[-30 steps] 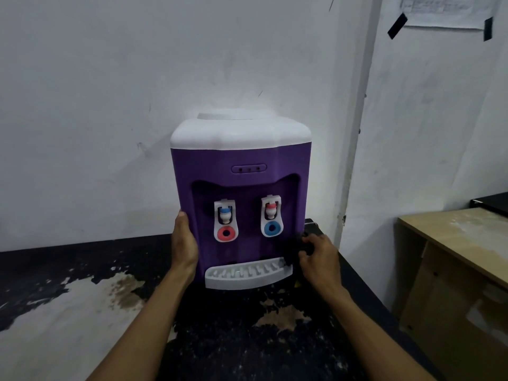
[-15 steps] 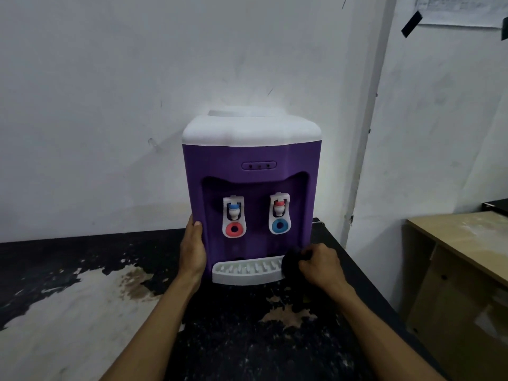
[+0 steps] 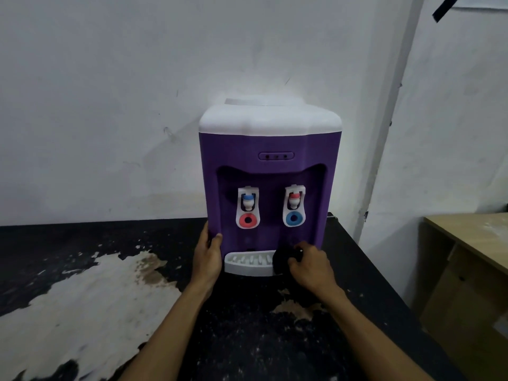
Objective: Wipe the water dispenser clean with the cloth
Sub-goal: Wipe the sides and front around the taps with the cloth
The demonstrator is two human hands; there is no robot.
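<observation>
Left hand (image 3: pixel 207 259) clasps water dispenser (image 3: pixel 270 160) at 9 o'clock. Right hand (image 3: pixel 312 268) fingers (image 3: pixel 294 262) curled round dark cloth (image 3: pixel 280 261), seemingly bunched, on drip tray (image 3: pixel 247 265) 3 o'clock end.

A purple water dispenser (image 3: pixel 270 149) with a white top stands on a black table (image 3: pixel 242 342) with worn pale patches, against a white wall (image 3: pixel 110 105). The left hand (image 3: pixel 207 257) grips its lower left corner, thumb on the front face. The right hand (image 3: pixel 310 266) presses a bunched dark cloth (image 3: pixel 280 261) onto the right end of the white drip tray (image 3: pixel 247 264) (the cloth's edges blur into the dark table). Above the tray sit two taps, red-ringed (image 3: pixel 248 207) and blue-ringed (image 3: pixel 294 206). A wooden desk (image 3: pixel 472 235) stands off right.
</observation>
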